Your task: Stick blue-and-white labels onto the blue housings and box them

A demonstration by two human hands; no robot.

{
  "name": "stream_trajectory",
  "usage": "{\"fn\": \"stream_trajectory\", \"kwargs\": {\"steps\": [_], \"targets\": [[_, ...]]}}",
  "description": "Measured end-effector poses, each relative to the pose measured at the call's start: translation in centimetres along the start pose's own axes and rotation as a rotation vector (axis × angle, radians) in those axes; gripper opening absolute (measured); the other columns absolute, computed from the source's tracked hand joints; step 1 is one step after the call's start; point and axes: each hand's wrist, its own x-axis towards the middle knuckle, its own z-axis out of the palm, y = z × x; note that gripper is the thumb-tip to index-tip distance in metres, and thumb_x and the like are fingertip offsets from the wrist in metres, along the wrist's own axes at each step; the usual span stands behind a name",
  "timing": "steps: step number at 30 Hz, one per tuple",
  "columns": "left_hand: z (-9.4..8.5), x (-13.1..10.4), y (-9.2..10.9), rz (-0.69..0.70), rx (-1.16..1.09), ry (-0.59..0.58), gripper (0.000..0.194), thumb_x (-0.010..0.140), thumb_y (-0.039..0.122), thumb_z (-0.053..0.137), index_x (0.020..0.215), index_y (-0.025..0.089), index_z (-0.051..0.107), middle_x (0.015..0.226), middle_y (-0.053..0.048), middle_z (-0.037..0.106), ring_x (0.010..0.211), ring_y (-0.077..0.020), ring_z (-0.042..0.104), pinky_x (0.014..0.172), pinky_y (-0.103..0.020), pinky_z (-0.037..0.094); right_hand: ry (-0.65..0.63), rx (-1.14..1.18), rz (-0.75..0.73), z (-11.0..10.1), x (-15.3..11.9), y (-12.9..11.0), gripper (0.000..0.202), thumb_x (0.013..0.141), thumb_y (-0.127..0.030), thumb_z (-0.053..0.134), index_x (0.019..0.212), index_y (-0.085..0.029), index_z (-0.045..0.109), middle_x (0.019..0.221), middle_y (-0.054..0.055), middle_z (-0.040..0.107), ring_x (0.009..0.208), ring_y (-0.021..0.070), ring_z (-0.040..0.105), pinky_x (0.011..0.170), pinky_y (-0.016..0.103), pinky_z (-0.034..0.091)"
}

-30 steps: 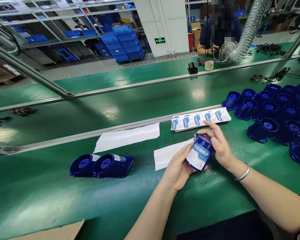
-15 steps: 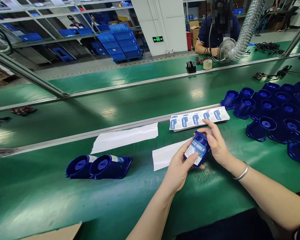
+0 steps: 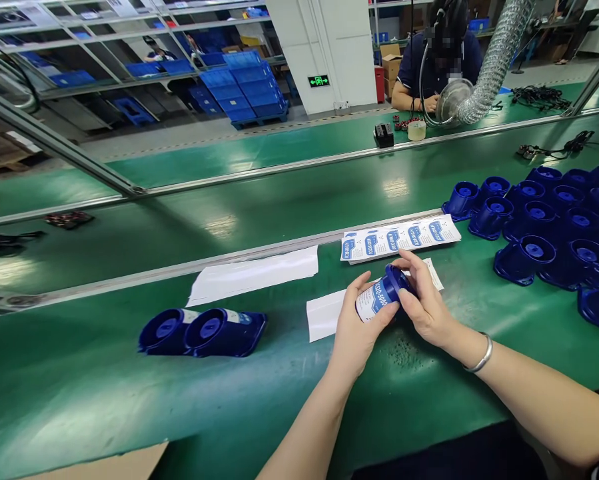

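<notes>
A dark blue plastic housing [image 3: 391, 283] with a blue and white label on its side is held up between both hands. My left hand [image 3: 355, 327] wraps round the labelled side, its thumb near the label's lower edge. My right hand [image 3: 426, 300] grips the flanged end. Beneath the hands lies a white paper strip [image 3: 323, 316], partly hidden by them. Just behind, a stack of label sheets [image 3: 402, 238] rests on the green table. Two labelled blue housings [image 3: 224, 333] lie side by side to the left.
Many blue housings [image 3: 524, 259] crowd the right side of the table [image 3: 259, 407]. White backing paper [image 3: 254, 273] lies near the rear rail. Cardboard [image 3: 104, 463] shows at the lower left. Across the bench, a person [image 3: 439, 67] sits behind a flexible duct [image 3: 499, 63].
The held housing has turned, so its label now faces more to the left and its flange shows. My right hand has shifted round the flanged end. The view has moved slightly.
</notes>
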Motion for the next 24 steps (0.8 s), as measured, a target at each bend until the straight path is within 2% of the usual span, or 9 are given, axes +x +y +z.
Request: {"fn": "stream_trajectory", "kwargs": {"steps": [2,4,7,9,12,15,18,21,24], "targets": [[-0.1,0.0,0.2,-0.004,0.060,-0.004,0.072,0.073,0.040,0.085,0.133,0.021,0.051,0.127,-0.010,0.058,0.113,-0.0282,0.061,0.099,-0.043,0.051,0.003,-0.004,0.006,0.0,0.0,0.1,0.063,0.100,-0.057,0.046,0.151,-0.024,0.028,0.135,0.014,0.048,0.129,0.0291,0.048,0.113,0.050,0.039],[-0.2,0.0,0.6,-0.028,0.056,-0.060,0.072,0.071,0.036,0.086,0.133,0.023,0.053,0.131,-0.010,0.058,0.115,-0.0289,0.061,0.101,-0.044,0.050,0.028,0.040,0.030,-0.1,0.2,0.2,0.060,0.101,-0.057,0.043,0.150,-0.025,0.029,0.132,0.013,0.050,0.127,0.0284,0.051,0.111,0.050,0.041],[-0.5,0.1,1.1,-0.060,-0.081,-0.177,0.075,0.068,0.026,0.088,0.135,0.025,0.052,0.133,-0.009,0.060,0.120,-0.0283,0.059,0.103,-0.042,0.050,0.087,0.099,0.065,-0.4,0.6,0.6,0.057,0.101,-0.058,0.039,0.148,-0.025,0.033,0.127,0.012,0.054,0.123,0.0282,0.053,0.110,0.051,0.042],[-0.8,0.1,1.4,-0.082,-0.183,-0.227,0.080,0.065,0.022,0.090,0.136,0.026,0.052,0.134,-0.009,0.059,0.121,-0.0289,0.058,0.099,-0.041,0.054,0.108,0.122,0.062,-0.4,0.7,0.7,0.056,0.101,-0.058,0.038,0.147,-0.025,0.034,0.127,0.012,0.054,0.123,0.0289,0.054,0.110,0.052,0.041],[-1.2,0.2,1.6,-0.172,-0.318,-0.226,0.072,0.070,0.031,0.088,0.134,0.025,0.055,0.138,-0.012,0.055,0.116,-0.0314,0.059,0.083,-0.043,0.061,0.084,0.140,-0.013,-0.2,0.3,0.5,0.059,0.100,-0.059,0.041,0.148,-0.026,0.031,0.131,0.013,0.052,0.124,0.0303,0.053,0.109,0.053,0.042],[-1.4,0.2,1.7,-0.259,-0.370,-0.222,0.057,0.077,0.041,0.081,0.126,0.020,0.061,0.128,-0.014,0.060,0.102,-0.0288,0.063,0.074,-0.043,0.062,0.034,0.120,-0.130,0.0,-0.2,0.3,0.063,0.098,-0.058,0.047,0.150,-0.027,0.030,0.134,0.013,0.051,0.125,0.0313,0.053,0.108,0.053,0.043],[-1.5,0.2,1.8,-0.131,-0.273,-0.166,0.054,0.072,0.035,0.086,0.120,0.019,0.065,0.115,-0.011,0.066,0.100,-0.0258,0.064,0.084,-0.039,0.058,0.003,0.081,-0.165,0.0,-0.2,0.2,0.062,0.098,-0.057,0.047,0.150,-0.028,0.030,0.140,0.013,0.050,0.130,0.0321,0.049,0.109,0.054,0.042],[-1.4,0.1,1.8,0.047,-0.135,-0.129,0.055,0.070,0.028,0.088,0.119,0.022,0.066,0.121,-0.009,0.065,0.111,-0.0270,0.062,0.098,-0.039,0.051,-0.017,0.048,-0.133,0.0,0.0,0.2,0.059,0.100,-0.055,0.043,0.151,-0.029,0.029,0.146,0.013,0.047,0.136,0.0326,0.045,0.109,0.055,0.043],[-1.3,0.2,1.8,0.113,-0.104,-0.144,0.054,0.069,0.027,0.088,0.119,0.024,0.067,0.128,-0.009,0.063,0.119,-0.0301,0.059,0.100,-0.041,0.050,-0.019,0.053,-0.096,0.1,0.1,0.3,0.053,0.103,-0.052,0.041,0.150,-0.031,0.032,0.148,0.012,0.046,0.133,0.0314,0.050,0.109,0.055,0.045]]}}
